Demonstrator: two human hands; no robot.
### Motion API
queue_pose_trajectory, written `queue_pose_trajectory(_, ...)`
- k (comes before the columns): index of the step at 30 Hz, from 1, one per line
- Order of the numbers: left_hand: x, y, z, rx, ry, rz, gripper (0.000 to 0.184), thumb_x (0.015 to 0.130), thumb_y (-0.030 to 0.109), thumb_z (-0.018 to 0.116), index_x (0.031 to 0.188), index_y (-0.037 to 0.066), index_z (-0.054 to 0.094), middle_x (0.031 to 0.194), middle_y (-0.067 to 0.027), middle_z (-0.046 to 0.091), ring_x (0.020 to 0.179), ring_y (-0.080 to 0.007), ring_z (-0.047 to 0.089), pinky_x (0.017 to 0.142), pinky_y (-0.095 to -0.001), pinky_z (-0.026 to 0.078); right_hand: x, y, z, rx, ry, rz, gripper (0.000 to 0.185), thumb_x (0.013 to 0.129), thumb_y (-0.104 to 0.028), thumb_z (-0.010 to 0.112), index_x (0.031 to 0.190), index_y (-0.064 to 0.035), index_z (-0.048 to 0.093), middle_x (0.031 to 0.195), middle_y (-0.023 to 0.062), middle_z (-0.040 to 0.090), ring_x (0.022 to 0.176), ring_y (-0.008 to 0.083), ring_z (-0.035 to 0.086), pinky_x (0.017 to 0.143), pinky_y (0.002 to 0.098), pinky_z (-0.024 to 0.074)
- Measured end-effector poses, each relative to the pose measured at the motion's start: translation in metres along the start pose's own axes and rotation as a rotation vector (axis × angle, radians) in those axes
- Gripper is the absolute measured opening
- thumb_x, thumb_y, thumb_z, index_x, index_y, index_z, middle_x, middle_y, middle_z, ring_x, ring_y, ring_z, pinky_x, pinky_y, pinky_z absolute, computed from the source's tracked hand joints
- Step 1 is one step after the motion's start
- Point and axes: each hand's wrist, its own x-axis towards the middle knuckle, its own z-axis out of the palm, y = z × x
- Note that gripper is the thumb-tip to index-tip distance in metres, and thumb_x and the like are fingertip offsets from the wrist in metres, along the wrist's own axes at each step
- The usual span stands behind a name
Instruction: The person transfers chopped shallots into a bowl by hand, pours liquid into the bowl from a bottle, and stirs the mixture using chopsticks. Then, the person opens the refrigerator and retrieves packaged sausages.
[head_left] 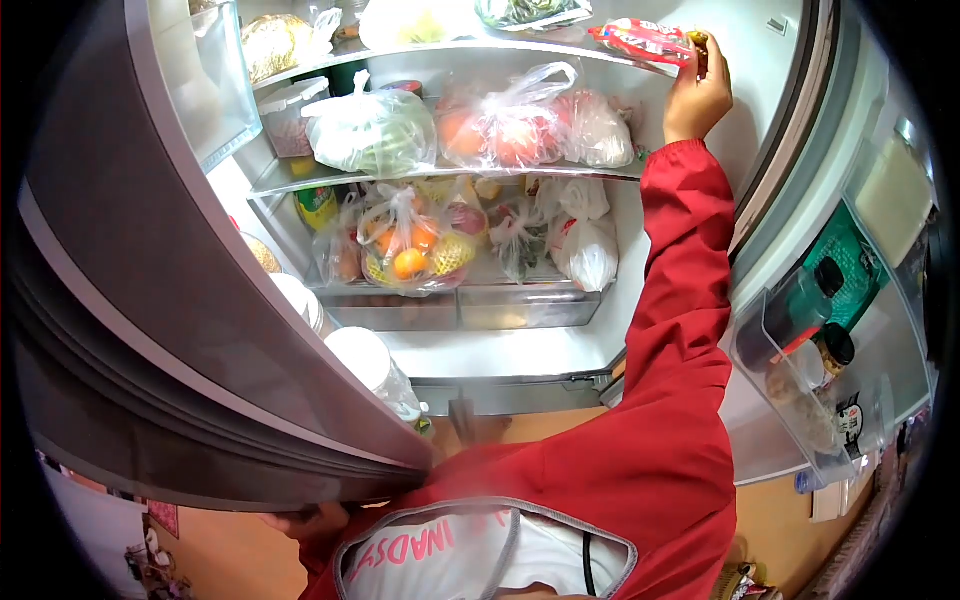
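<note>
My right hand point(698, 95) reaches up to the right end of the upper refrigerator shelf point(440, 48). Its fingers are closed on a red and white plastic packet point(640, 40), which lies at the shelf's front edge. Left of the packet are a bag of green vegetables point(535, 10) and a whitish bag point(415, 22). My left hand point(312, 522) is low at the left, against the edge of the dark refrigerator door point(200, 300). It is in shadow and partly hidden, so its fingers do not show clearly.
On the middle shelf stand a bag of green produce point(375, 130) and a bag of reddish round fruit point(515, 130). Below sits a bag of oranges point(410, 240) beside a white bag point(587, 250). The open right door point(770, 400) holds jars and a dark bottle point(800, 310).
</note>
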Motion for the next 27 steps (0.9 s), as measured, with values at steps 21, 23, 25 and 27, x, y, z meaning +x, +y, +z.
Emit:
queue_pose_trajectory(21, 0.014, 0.032, 0.076, -0.052, 0.268, 0.107, 0.079, 0.081, 0.007, 0.073, 0.145, -0.006, 0.031, 0.139, -0.0232, 0.045, 0.120, -0.0313, 0.051, 0.103, -0.0401, 0.042, 0.087, 0.033, 0.041, -0.324, -0.006, -0.182, 0.031, 0.091, -0.035, 0.064, 0.093, -0.0060, 0.072, 0.083, 0.0143, 0.070, 0.075, 0.0319, 0.066, 0.070, 0.0384, 0.0511)
queue_pose_trajectory(23, 0.018, 0.036, 0.081, -0.036, 0.256, 0.121, 0.082, 0.079, 0.009, 0.075, 0.146, -0.004, 0.031, 0.140, -0.0227, 0.045, 0.122, -0.0315, 0.049, 0.104, -0.0405, 0.041, 0.085, -0.015, 0.021, -0.201, 0.151, -0.122, 0.025, 0.091, -0.026, 0.067, 0.093, -0.0015, 0.071, 0.079, 0.0155, 0.068, 0.073, 0.0311, 0.066, 0.066, 0.0387, 0.0512)
queue_pose_trajectory(25, 0.016, 0.042, 0.086, -0.043, 0.300, 0.048, 0.084, 0.078, 0.012, 0.077, 0.147, -0.003, 0.032, 0.140, -0.0219, 0.045, 0.126, -0.0317, 0.046, 0.107, -0.0419, 0.038, 0.074, -0.038, 0.004, -0.194, 0.262, -0.076, 0.021, 0.090, -0.021, 0.068, 0.092, 0.0001, 0.071, 0.081, 0.0150, 0.066, 0.074, 0.0295, 0.066, 0.066, 0.0359, 0.0523)
queue_pose_trajectory(27, 0.016, 0.040, 0.088, -0.093, 0.285, -0.005, 0.084, 0.077, 0.014, 0.077, 0.146, -0.002, 0.033, 0.140, -0.0214, 0.045, 0.128, -0.0316, 0.043, 0.109, -0.0433, 0.036, 0.061, -0.060, -0.021, -0.155, 0.334, -0.067, 0.030, 0.093, -0.025, 0.066, 0.095, 0.0047, 0.067, 0.085, 0.0141, 0.065, 0.073, 0.0236, 0.063, 0.067, 0.0336, 0.0514)
